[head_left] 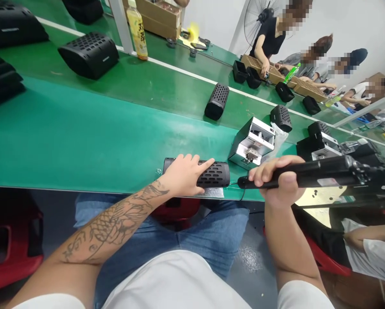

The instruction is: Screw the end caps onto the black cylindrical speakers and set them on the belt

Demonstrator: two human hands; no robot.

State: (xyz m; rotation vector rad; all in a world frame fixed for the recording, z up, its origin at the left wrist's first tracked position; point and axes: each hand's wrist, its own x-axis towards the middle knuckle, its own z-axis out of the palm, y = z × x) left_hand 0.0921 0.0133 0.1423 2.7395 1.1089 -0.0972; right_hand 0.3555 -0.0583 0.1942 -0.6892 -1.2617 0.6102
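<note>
My left hand (182,174) rests on a black perforated speaker shell (215,174) that lies on its side at the near edge of the green belt (83,133); the fingers curl over its top with the index finger stretched along it. My right hand (278,180) is wrapped around the handle of a black electric screwdriver (321,174), held level. The tool's tip points left, toward the shell's right end.
A silver screw feeder box (252,143) stands just beyond my hands. More black speaker shells (216,101) lie along the belt, and a drink bottle (137,30) stands at the back. Several people work at the far right beside cardboard boxes (276,73). A red stool (12,244) is at lower left.
</note>
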